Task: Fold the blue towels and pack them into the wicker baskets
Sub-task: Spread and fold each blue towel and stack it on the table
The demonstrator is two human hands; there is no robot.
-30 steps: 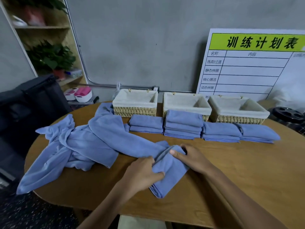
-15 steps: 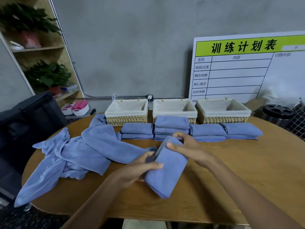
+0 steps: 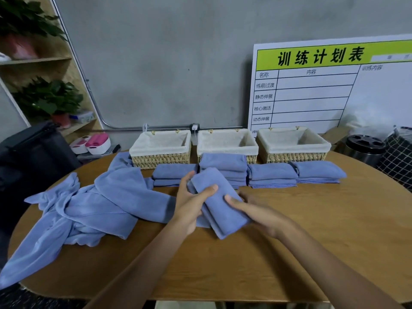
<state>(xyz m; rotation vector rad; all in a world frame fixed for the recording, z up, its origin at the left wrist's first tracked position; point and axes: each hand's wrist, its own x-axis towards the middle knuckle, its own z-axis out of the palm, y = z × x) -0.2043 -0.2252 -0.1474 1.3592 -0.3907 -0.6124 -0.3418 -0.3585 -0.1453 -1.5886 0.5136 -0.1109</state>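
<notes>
Head view: folded towel held above the table, long axis running from far-left to near-right. Left hand grips its left edge; right hand holds its right edge. Baskets lie straight beyond the towel, behind the folded stacks; both hands are equally near.

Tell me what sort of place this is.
Probably a gym or fitness studio's back room: a whiteboard headed "training plan" in Chinese leans on a bare concrete wall, and blue towels sit stacked before lined wicker baskets.
</notes>
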